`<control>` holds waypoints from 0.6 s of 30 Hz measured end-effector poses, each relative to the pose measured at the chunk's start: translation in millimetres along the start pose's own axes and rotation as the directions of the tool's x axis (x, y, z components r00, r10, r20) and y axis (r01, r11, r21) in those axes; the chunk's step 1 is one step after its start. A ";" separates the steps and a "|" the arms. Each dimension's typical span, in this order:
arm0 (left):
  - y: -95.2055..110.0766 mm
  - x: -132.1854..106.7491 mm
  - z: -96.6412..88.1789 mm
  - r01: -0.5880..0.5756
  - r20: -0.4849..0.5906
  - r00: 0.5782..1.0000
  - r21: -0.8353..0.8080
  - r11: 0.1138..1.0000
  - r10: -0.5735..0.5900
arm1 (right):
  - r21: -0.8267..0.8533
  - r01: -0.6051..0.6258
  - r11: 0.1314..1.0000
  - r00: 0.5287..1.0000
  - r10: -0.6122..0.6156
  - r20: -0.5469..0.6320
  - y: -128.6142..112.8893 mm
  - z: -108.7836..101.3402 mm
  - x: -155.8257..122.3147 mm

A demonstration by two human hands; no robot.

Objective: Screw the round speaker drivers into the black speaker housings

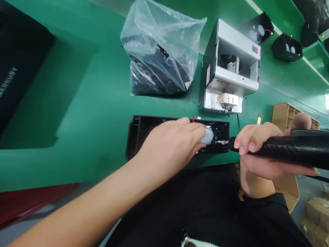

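A long black plastic housing (144, 132) lies on the green table near its front edge. My left hand (172, 145) rests on it, fingers curled down against a round silver part (207, 136) set in the housing. My right hand (259, 156) is wrapped round a black electric screwdriver (288, 149). The screwdriver's bit tip (221, 142) touches the housing just right of the silver part. A short red wire (195, 118) shows at the housing's far edge.
A grey screw-feeder machine (231, 72) stands behind the housing. Left of it sits a clear plastic bag (159, 51) of black parts. Two black fan housings (272, 37) lie far right. A wooden box (285, 115) and cardboard boxes (316, 206) are at right.
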State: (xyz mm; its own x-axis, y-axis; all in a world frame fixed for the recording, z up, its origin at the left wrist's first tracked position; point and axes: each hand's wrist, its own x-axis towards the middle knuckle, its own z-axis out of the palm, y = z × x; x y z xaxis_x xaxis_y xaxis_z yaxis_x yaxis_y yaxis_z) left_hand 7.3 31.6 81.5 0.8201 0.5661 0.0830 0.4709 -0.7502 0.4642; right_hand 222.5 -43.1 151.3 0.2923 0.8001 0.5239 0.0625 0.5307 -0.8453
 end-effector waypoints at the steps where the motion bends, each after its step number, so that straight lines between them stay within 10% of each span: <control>1: 0.9 0.9 -0.3 0.015 0.006 1.000 0.002 1.000 -0.015 | -0.011 -0.027 1.000 1.000 0.027 0.012 3.0 -1.1 -4.9; 18: 5.9 0.0 -2.1 0.048 0.057 0.997 -0.006 0.999 -0.048 | -0.215 0.007 0.977 0.999 -0.015 -0.035 35.7 -7.2 -23.8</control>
State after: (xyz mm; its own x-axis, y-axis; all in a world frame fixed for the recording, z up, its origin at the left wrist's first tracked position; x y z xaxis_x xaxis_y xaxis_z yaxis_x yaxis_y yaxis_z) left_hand 9.4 28.0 86.1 0.8139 0.5809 0.0109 0.5077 -0.7202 0.4729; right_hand 224.6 -45.2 107.9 0.3244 0.7816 0.5328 0.2680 0.4642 -0.8442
